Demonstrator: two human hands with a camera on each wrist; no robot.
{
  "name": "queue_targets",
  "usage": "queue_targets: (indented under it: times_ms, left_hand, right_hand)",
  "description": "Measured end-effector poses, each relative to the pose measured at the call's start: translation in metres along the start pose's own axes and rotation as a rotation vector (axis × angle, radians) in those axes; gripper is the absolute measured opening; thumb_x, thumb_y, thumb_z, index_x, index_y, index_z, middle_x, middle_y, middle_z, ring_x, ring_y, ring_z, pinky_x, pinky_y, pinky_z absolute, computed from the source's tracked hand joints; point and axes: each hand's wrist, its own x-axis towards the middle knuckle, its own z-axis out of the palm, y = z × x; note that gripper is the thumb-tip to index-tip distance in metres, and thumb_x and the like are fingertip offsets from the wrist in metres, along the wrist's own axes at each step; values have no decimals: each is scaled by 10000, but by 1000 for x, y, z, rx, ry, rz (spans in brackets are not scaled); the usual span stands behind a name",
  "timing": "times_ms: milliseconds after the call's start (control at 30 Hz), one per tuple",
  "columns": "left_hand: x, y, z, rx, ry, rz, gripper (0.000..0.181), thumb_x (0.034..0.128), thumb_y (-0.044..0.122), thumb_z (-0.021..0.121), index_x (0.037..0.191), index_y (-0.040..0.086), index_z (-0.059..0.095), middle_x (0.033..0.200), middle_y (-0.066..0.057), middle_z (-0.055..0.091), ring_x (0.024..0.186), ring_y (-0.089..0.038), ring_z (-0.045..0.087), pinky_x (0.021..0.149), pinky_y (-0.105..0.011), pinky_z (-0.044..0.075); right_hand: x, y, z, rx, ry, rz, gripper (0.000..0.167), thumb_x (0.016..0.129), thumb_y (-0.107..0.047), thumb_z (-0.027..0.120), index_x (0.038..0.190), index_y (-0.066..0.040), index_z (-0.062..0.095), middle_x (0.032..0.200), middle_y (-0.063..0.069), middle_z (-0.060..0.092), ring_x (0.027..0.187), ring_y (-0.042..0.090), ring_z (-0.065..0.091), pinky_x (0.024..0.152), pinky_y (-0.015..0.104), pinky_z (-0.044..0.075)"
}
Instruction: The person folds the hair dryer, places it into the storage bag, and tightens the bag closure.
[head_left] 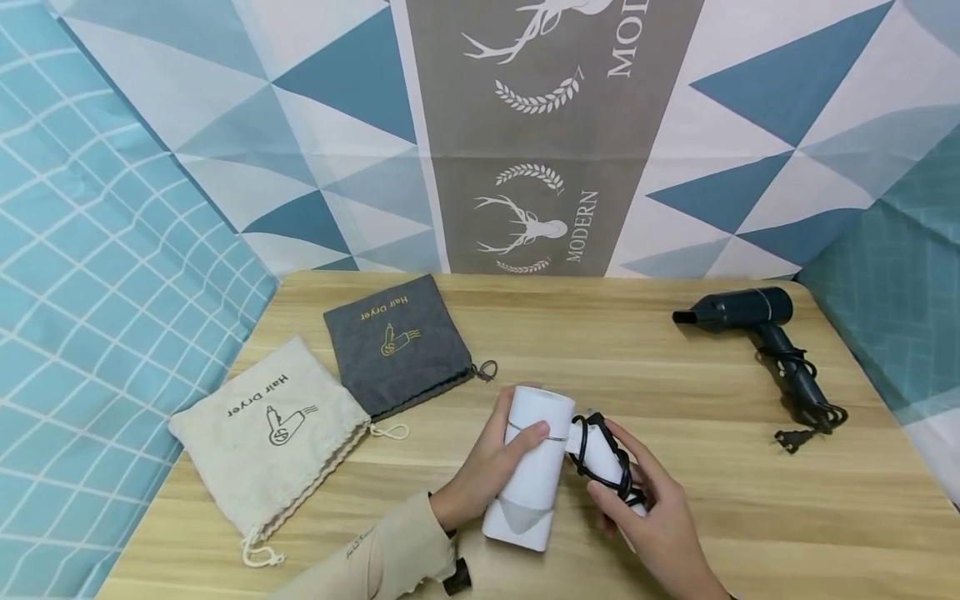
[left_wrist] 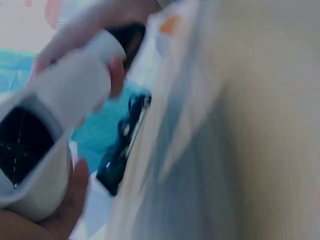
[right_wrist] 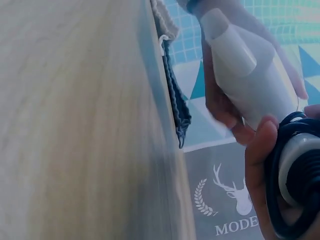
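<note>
A white hair dryer is held between both hands above the front middle of the wooden table. My left hand grips its barrel, thumb across the top side. Around the handle, which has a black cord wound about it, curl the fingers of my right hand. The left wrist view shows the dryer's open barrel end, dark inside. From the right wrist view, the white barrel lies in the left hand, and the coiled cord passes by the right fingers.
On the table's left lie a cream drawstring pouch and a dark grey one, both printed "Hair Dryer". A black hair dryer with its cord wrapped on the handle lies at the right. Patterned cloth hangs behind the table.
</note>
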Motion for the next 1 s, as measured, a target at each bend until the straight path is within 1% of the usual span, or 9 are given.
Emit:
queue_targets:
  times_ms: [167, 233, 333, 433, 567, 733, 867, 933, 1000]
  left_hand:
    - [1, 6, -1, -79, -2, -16, 405, 1028, 300, 526, 1357, 124, 367, 991, -163, 615, 735, -266, 700, 634, -410, 577]
    - [2, 10, -2, -76, -9, -7, 400, 1038, 307, 508, 1365, 126, 365, 989, -160, 614, 736, -274, 699, 630, -412, 576]
    - [5, 18, -5, -69, -18, -2, 407, 1046, 342, 488, 1374, 144, 351, 973, -163, 618, 738, -273, 697, 617, -425, 574]
    - [12, 25, -8, -75, -3, 9, 442, 1039, 426, 480, 1375, 172, 349, 948, -178, 629, 736, -266, 697, 600, -428, 568]
    - [22, 28, -10, -129, -11, 5, 491, 1021, 512, 474, 1392, 222, 335, 994, -243, 624, 760, -296, 701, 613, -453, 565]
    - [28, 25, -8, -109, -4, 16, 491, 1026, 502, 466, 1402, 219, 329, 1047, -244, 599, 792, -308, 694, 649, -453, 569]
    - [28, 26, -6, -88, 0, 18, 501, 1033, 438, 468, 1465, 266, 283, 1081, -170, 594, 832, -266, 690, 657, -446, 571]
    - [28, 26, -3, -96, -34, 6, 520, 1035, 388, 487, 1491, 286, 258, 1098, -188, 610, 851, -276, 700, 658, -464, 578]
    - [27, 25, 3, -70, -36, 9, 519, 1028, 323, 520, 1484, 240, 286, 1083, -186, 615, 844, -247, 691, 651, -452, 581]
  right_hand:
    - [4, 0, -10, 201, -168, -22, 749, 976, 94, 519, 1593, -140, 164, 975, 246, 657, 763, 319, 691, 659, 399, 585]
    - [3, -1, -15, 222, -161, 27, 734, 1003, 58, 485, 1598, -176, 126, 1150, 200, 640, 946, 286, 691, 771, 375, 579]
    - [1, -1, -20, 151, -126, 78, 569, 1034, -13, 469, 1547, -150, 266, 1266, 96, 618, 1083, 205, 659, 846, 308, 552]
    - [5, 1, -21, 162, -202, 11, 329, 1071, -24, 366, 1395, 4, 419, 1159, 173, 649, 997, 215, 681, 789, 350, 574]
    - [10, 5, -20, 309, -324, -126, 267, 1069, 44, 233, 1194, 88, 465, 874, 239, 602, 693, 295, 668, 574, 425, 569]
    - [9, 5, -18, 283, -246, -132, 187, 1071, 32, 261, 1017, 70, 436, 667, 144, 441, 450, 233, 482, 379, 320, 421]
    - [7, 2, -20, 260, -183, -91, 202, 1084, -12, 266, 958, 39, 416, 618, 143, 352, 411, 233, 356, 347, 292, 327]
    - [7, 0, -23, 256, -150, -92, 216, 1087, -24, 260, 932, 14, 406, 612, 134, 336, 408, 236, 321, 343, 288, 301]
    - [8, -1, -25, 261, -126, -100, 219, 1088, -30, 255, 924, 13, 394, 622, 128, 325, 406, 248, 304, 344, 294, 284]
